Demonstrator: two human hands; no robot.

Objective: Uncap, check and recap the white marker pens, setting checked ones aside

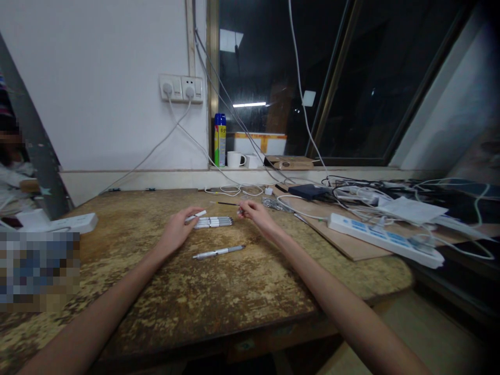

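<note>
My left hand (177,228) rests on the worn wooden table (156,291) and pinches a short white pen part (197,214) between its fingertips. Just right of it lies a row of several white pens (214,222), side by side. My right hand (253,212) is closed on a thin dark pen refill (228,203) that sticks out to the left, above the row. One more white and grey pen (219,252) lies alone on the table, nearer to me, between my forearms.
A white power strip (385,239) sits on a wooden board (351,245) at the right among tangled cables. Another power strip (70,223) lies at the left. A spray can (220,139) and white mugs (235,159) stand on the window sill.
</note>
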